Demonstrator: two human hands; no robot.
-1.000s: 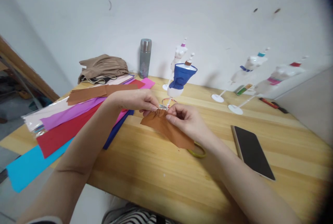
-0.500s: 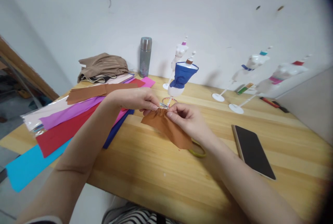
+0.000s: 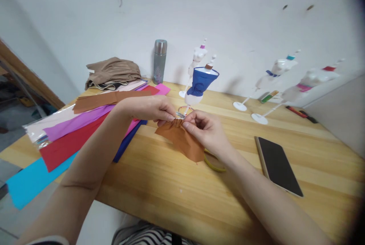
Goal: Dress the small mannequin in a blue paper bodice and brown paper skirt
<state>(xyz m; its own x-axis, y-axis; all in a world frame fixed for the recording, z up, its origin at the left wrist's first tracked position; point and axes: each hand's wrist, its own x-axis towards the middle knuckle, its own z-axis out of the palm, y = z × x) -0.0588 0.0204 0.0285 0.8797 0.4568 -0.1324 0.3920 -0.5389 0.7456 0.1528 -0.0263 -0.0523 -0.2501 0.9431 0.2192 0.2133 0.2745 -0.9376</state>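
— What sort of room is it?

— Plain. A white wall (image 3: 199, 5), scuffed in spots, and a pale wooden table (image 3: 171, 188) set against it. The grain runs lengthways and the top has a soft sheen.

— What's at the left of the frame?

— Long thin sheets fanned out past the table's edge: a cyan sheet (image 3: 28, 184), a red sheet (image 3: 65, 144), a purple sheet (image 3: 74, 123) and a brown strip (image 3: 105, 98) on top. They're all matte, and some sit under clear crinkly wrap. Behind them is a slumped tan cloth pile (image 3: 112, 71), then an upright steel flask (image 3: 159, 60) by the wall.

— And the hands?

— Centre frame. The left hand (image 3: 151, 108) has its grip pressed together on the gathered top edge of the brown piece (image 3: 179, 140). Something small and shiny sits at its fingertips, too small to tell what. The right hand (image 3: 207, 131) meets it from the right, its grip pinching the same puckered edge. The brown piece hangs between them just above the table, pleated at the top and smooth below. Its lower corner is near a yellow-green ring (image 3: 213, 165) lying on the wood.

— What's behind them?

— A small glossy white dress form (image 3: 201, 83) on a round foot, wearing a folded blue wrap.

— Further right?

— A dark phone (image 3: 278, 165), a slim flat rectangle. Two more white forms (image 3: 275, 72) stand near the wall at the upper right and look tilted.
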